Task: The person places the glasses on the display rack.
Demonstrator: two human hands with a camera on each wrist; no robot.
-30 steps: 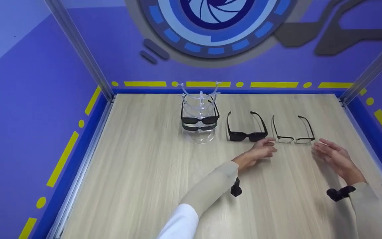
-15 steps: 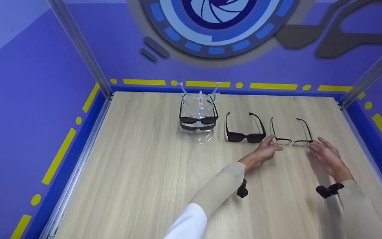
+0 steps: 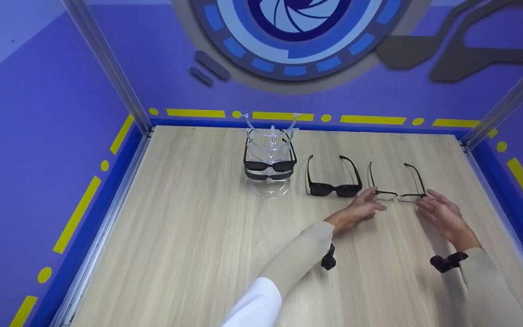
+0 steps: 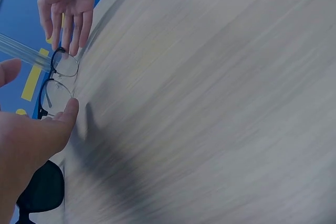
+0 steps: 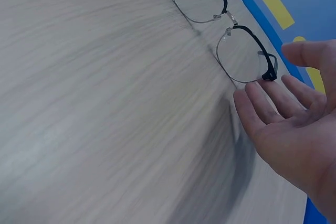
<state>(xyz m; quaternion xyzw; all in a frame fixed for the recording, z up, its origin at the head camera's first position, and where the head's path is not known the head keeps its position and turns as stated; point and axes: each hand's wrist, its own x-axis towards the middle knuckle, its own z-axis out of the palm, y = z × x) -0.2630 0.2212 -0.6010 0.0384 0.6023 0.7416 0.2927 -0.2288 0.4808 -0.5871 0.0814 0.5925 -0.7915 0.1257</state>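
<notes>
Clear-lens glasses (image 3: 410, 197) with dark upper rims and thin metal lower rims lie on the table, temples spread toward the back wall. My left hand (image 3: 359, 209) is at their left front corner, with its fingertips right at the rim. At the opposite corner, my right hand (image 3: 443, 218) has its fingers extended, palm facing inward. The right wrist view puts those fingertips just at the black hinge of the glasses (image 5: 231, 18). Neither hand curls round the frame. Just left of my left hand lie black sunglasses (image 3: 334, 190), temples also unfolded.
A clear plastic tiered eyewear stand (image 3: 273, 136) stands farther left, bearing upper black sunglasses (image 3: 270, 166) and a lower dark pair (image 3: 269, 176). Purple panels (image 3: 198, 95) enclose the wooden table (image 3: 189, 218) at the back and sides.
Both hands have closed in on the clear glasses from either side, the left moving right and the right moving left. The eyewear and stand keep their places; the head view shifts slightly.
</notes>
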